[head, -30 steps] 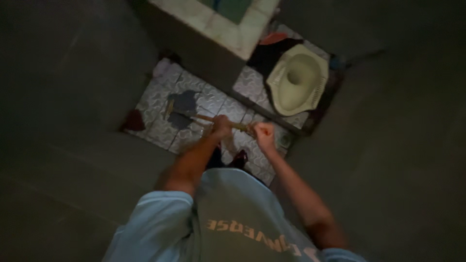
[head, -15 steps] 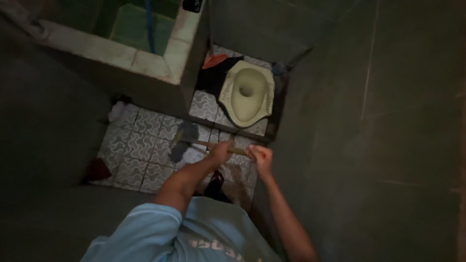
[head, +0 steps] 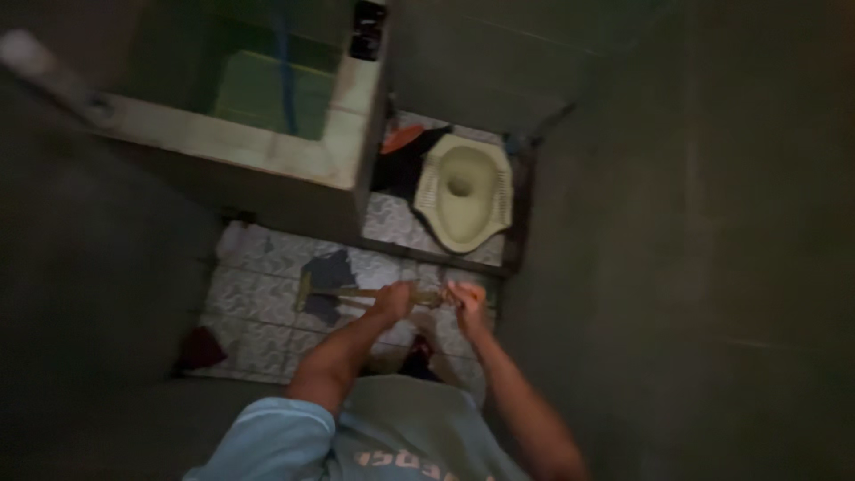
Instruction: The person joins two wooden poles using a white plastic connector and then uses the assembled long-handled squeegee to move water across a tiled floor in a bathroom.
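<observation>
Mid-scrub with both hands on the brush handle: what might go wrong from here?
1. The patterned floor tiles look wet; a foot may slip.
2. The brush head lies on a dark cloth, which may snag it.
3. The left hand and right hand grip close together, so control may be weak.

Dim, murky light; brightest on pale squat toilet (head: 463,196) and basin rim (head: 267,147). Walls sink into shadow. Overall motion blur, grainy.
</observation>
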